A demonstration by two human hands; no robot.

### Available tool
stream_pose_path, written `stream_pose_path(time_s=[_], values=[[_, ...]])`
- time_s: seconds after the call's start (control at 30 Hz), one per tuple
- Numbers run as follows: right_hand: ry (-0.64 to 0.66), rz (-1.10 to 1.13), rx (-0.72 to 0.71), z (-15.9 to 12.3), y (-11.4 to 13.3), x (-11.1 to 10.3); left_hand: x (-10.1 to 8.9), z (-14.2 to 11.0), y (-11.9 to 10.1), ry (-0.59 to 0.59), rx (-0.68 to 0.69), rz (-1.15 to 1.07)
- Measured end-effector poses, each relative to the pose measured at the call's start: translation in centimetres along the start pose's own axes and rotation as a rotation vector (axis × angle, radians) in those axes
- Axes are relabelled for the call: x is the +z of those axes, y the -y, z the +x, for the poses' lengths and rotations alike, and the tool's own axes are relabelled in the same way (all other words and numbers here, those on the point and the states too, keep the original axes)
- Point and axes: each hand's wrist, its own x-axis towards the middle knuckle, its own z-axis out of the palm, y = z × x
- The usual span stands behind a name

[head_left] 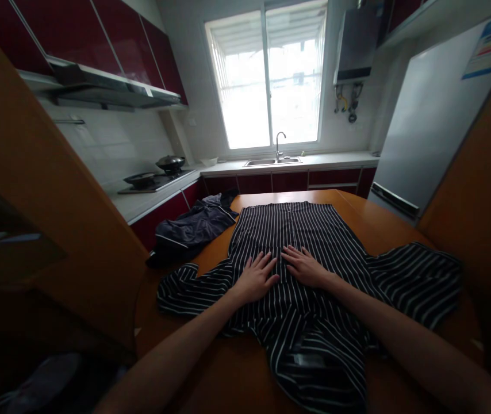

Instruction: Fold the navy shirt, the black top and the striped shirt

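Note:
A black hooded top with white stripes [297, 224] lies spread out on the wooden table, its hem at the far side and its hood [318, 356] towards me. One sleeve [198, 290] reaches out to the left, the other [413, 276] to the right. My left hand [256, 277] rests flat on the middle of the garment with fingers apart. Just to its right, my right hand [303, 264] also presses flat on the striped cloth, fingers spread. Neither hand grasps anything. A pale label shows inside the hood.
Dark clothes [198, 224] lie heaped at the table's left edge. Beyond the wooden table [357, 213] are a sink [271, 162], a stove with pans [170, 164], a range hood [116, 86] and, at right, a fridge [430, 109]. Wooden panels stand close on both sides.

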Motion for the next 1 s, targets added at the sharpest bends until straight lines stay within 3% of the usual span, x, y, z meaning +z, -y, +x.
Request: stream_pose_path(time_s=[0.37,1.0], values=[[0.080,0.013,-0.089,0.1,-0.2,-0.4,0.5,0.4,0.9,-0.008,0.000,-0.026],[0.021,0.028,-0.056,0.2,-0.6,0.2,0.5,0.2,1.3,-0.016,0.014,-0.106]])
